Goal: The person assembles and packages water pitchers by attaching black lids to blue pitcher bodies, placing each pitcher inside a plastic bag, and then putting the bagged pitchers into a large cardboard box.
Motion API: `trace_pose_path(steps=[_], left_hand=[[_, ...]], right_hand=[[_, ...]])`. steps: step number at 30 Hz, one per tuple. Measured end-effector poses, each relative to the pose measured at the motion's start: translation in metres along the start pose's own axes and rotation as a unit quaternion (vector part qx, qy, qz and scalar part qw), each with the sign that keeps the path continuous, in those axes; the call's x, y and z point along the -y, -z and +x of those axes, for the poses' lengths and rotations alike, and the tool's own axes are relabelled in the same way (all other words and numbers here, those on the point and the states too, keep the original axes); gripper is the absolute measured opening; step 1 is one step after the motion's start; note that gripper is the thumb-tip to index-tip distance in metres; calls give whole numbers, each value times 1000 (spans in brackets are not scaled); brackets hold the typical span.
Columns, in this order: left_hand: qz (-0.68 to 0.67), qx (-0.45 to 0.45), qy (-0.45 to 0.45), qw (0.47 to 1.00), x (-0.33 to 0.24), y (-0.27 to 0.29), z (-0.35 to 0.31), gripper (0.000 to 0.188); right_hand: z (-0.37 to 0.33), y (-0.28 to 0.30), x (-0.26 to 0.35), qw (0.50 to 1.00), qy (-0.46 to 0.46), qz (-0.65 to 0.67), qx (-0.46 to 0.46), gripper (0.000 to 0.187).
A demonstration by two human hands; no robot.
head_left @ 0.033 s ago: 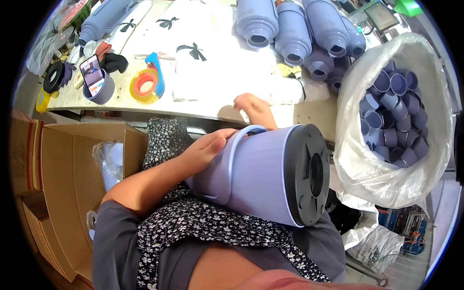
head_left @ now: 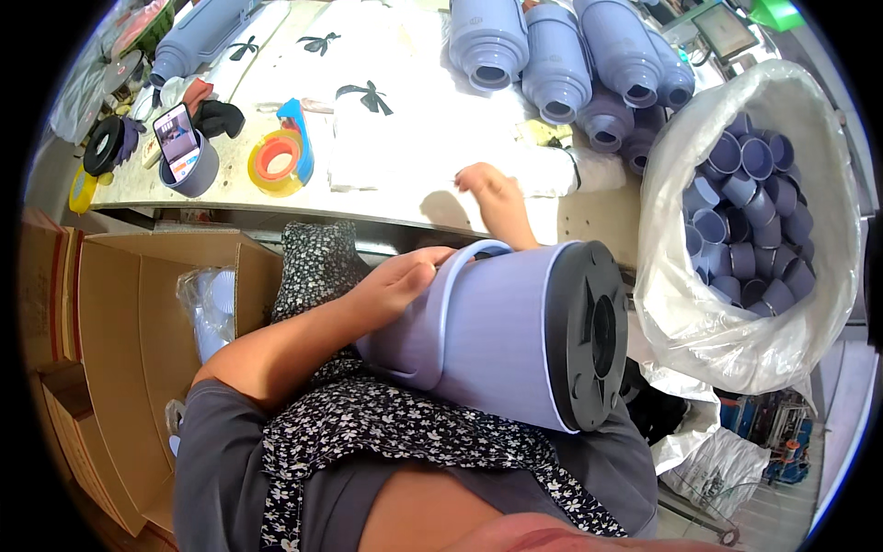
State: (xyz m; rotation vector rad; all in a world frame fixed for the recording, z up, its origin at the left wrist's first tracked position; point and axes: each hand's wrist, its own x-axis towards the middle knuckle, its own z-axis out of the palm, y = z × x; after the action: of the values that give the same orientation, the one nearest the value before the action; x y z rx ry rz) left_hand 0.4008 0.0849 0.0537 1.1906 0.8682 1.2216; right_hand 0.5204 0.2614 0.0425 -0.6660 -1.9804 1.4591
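A lavender vacuum flask casing lies on its side across my lap, its black base facing right. My left hand is closed on the casing beside its curved handle; the handle partly hides the fingers. Beyond the casing, my right hand hovers over the table's near edge, fingers loosely bent and nothing visible in them. The casing hides part of the right forearm. Nearest to that hand is a white plastic-wrapped bundle.
Several lavender flasks lie at the table's back right. A plastic bag of lavender cups stands at right. Left on the table are a tape dispenser and a phone propped in a cup. An open carton stands at lower left.
My right hand has shifted slightly to the right and away from me. The casing has moved very slightly, with my left hand still on it.
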Motion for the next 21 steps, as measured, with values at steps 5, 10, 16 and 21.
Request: trace_pose_path(steps=[5, 10, 16, 21], left_hand=[[12, -20, -9, 1000, 15, -1, -7, 65], [-8, -35, 36, 999, 2, 8, -3, 67], [5, -67, 68, 995, 5, 18, -5, 65], [12, -46, 56, 997, 3, 14, 0, 61]], right_hand=[[59, 31, -31, 933, 164, -304, -102, 18], [92, 31, -92, 924, 115, -363, 6, 21], [105, 18, -111, 985, -100, -141, -19, 20], [92, 20, -94, 906, 234, -344, -78, 22]])
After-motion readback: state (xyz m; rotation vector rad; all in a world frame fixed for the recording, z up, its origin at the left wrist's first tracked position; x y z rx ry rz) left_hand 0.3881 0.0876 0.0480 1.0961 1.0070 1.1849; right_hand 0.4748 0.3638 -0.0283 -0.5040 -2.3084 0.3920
